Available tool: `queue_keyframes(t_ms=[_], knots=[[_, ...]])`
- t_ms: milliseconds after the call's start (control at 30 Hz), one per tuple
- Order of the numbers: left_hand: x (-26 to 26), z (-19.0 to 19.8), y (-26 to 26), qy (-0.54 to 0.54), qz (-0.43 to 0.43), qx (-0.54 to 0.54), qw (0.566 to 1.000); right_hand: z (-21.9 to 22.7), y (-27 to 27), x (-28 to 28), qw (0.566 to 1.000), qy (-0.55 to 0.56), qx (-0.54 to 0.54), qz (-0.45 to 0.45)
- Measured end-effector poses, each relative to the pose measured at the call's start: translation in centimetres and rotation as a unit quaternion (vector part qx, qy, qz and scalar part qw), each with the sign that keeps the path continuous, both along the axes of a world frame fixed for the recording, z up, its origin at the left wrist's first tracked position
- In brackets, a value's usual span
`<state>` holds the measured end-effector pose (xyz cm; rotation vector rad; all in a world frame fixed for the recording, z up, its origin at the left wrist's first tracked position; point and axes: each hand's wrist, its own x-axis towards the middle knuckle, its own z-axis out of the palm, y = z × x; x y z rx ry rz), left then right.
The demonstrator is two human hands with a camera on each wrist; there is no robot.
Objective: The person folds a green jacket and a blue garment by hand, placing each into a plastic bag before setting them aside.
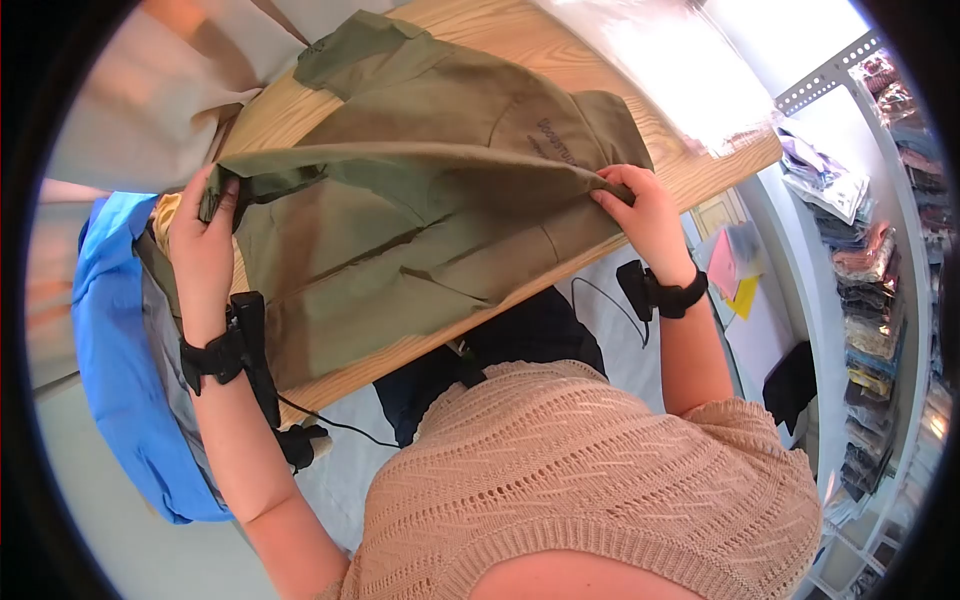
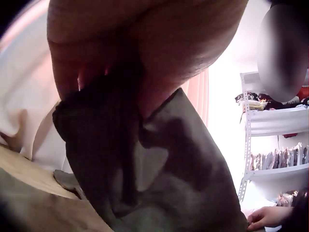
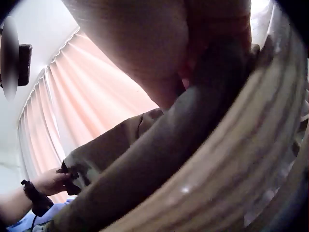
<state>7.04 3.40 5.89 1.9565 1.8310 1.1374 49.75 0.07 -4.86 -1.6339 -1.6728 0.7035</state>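
My left hand (image 1: pixel 203 240) and my right hand (image 1: pixel 648 222) both grip an olive-green garment (image 1: pixel 400 215), holding one of its edges up between them. The thumb and fingers of my left hand are closed on a bunched bit of that edge, over at the left side of the table (image 1: pixel 722 172); in the left wrist view the dark cloth hangs straight down from them. The thumb and fingers of my right hand pinch the same edge farther right, near the tabletop, with no gap I can see between them and the fabric. Between my two hands the edge runs in a long, slightly slack line. The garment lies across the wooden table in front of me, its far part spread toward the back and its near part coming down toward the front edge, creased in the middle. Dark printed lettering (image 1: pixel 557 142) shows on the far layer, just beyond my right hand, too partly covered for me to read whole. A black strap (image 1: pixel 212 362) sits round my left wrist and another black band (image 1: pixel 682 297) round my right. Shiny clear plastic (image 1: pixel 650 70) lies at the back right of the table. To my left, a blue cloth (image 1: pixel 110 350) hangs beside the table, below a pale curtain (image 1: pixel 150 90); to my right stand shelves stacked with packets (image 1: pixel 872 330).
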Motion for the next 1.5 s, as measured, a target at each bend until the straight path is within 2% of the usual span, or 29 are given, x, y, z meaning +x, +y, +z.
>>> queue_keyframes(t_ms=[67, 133, 200, 233, 300, 367, 433, 467, 567, 667, 700, 767, 900, 1000, 1133, 1367, 1433, 1500], knots=[[-0.1, -0.5, -0.1, -0.004, -0.018, -0.034, 0.999, -1.0, 0.3, 0.2, 0.997, -0.043, 0.065, 0.006], [-0.3, -0.9, -0.5, -0.008, -0.030, -0.069, 0.997, -1.0, 0.1, 0.5, 0.995, -0.031, 0.085, 0.030], [-0.6, -1.0, -1.3, 0.084, -0.107, -0.037, 0.990, -1.1, -0.1, 1.0, 0.993, -0.013, 0.101, 0.057], [-1.0, -0.8, -1.8, 0.086, -0.099, -0.042, 0.990, -1.2, -0.1, 1.3, 0.992, -0.018, 0.100, 0.072], [-2.3, -0.1, -3.0, 0.165, -0.068, 0.045, 0.983, -1.2, -0.2, 1.1, 0.991, -0.008, 0.106, 0.082], [-2.9, 0.1, -5.1, 0.170, -0.026, 0.079, 0.982, -1.7, -0.2, 1.4, 0.990, -0.018, 0.113, 0.086], [-3.7, -0.3, -7.5, 0.268, -0.071, 0.077, 0.958, -1.8, -0.3, 1.3, 0.989, 0.001, 0.110, 0.101], [-4.1, -1.2, -8.7, 0.274, -0.088, 0.055, 0.956, -1.7, -0.4, 1.3, 0.989, -0.001, 0.107, 0.098], [-4.7, -3.7, -11.9, 0.206, -0.123, -0.095, 0.966, -1.2, -0.7, 1.0, 0.991, 0.007, 0.085, 0.101], [-4.2, -4.8, -13.4, 0.170, -0.101, -0.214, 0.956, -1.4, -0.6, 1.2, 0.989, -0.013, 0.093, 0.117], [-4.3, -4.8, -13.3, 0.169, -0.091, -0.216, 0.957, -1.5, -0.5, 1.2, 0.987, -0.012, 0.094, 0.127], [-4.8, -4.9, -12.5, 0.179, -0.112, -0.152, 0.966, -1.5, -0.5, 1.3, 0.986, -0.006, 0.098, 0.132], [-4.6, -3.7, -11.4, 0.174, -0.031, 0.019, 0.984, -1.4, -0.6, 1.2, 0.988, -0.010, 0.084, 0.129], [-5.0, -5.1, -11.1, 0.199, -0.055, 0.020, 0.978, -1.4, -0.7, 1.1, 0.987, -0.019, 0.084, 0.133], [-4.9, -7.1, -11.9, 0.185, -0.116, -0.109, 0.970, -1.3, -0.7, 1.2, 0.990, -0.021, 0.071, 0.123], [-4.8, -5.9, -13.0, 0.170, -0.051, -0.045, 0.983, -1.0, -0.7, 1.0, 0.989, -0.030, 0.066, 0.128], [-4.8, -6.8, -13.3, 0.163, -0.057, -0.059, 0.983, -1.1, -0.7, 1.0, 0.989, -0.039, 0.070, 0.126], [-4.7, -7.5, -13.4, 0.161, -0.100, -0.112, 0.975, -1.3, -0.6, 1.2, 0.988, -0.043, 0.066, 0.129]])
